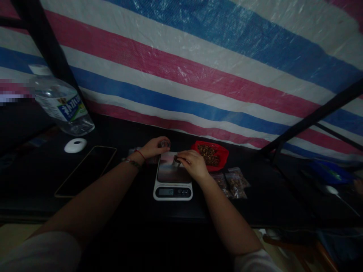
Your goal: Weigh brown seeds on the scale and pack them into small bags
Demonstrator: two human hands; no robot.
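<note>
On a white digital kitchen scale [172,192] stands a small metal-looking cup [176,162] with dark brown bits at its top. The fingers of my right hand [194,163] are closed together at the cup's rim; their tips partly cover it. My left hand [154,147] is beyond the scale's upper left corner, its fingers curled around a small clear plastic piece [166,144] whose kind is too dim to tell. Just right of the scale sits a red tray [224,156] of brown dried pieces. Small filled zip bags [236,185] lie in front of it.
A large clear bottle [61,102] stands at the left, with a white oval object [75,145] and a phone [87,170] before it. Striped plastic sheeting [184,71] closes off the back. Dark posts slant at both sides. A white spoon [333,190] lies far right.
</note>
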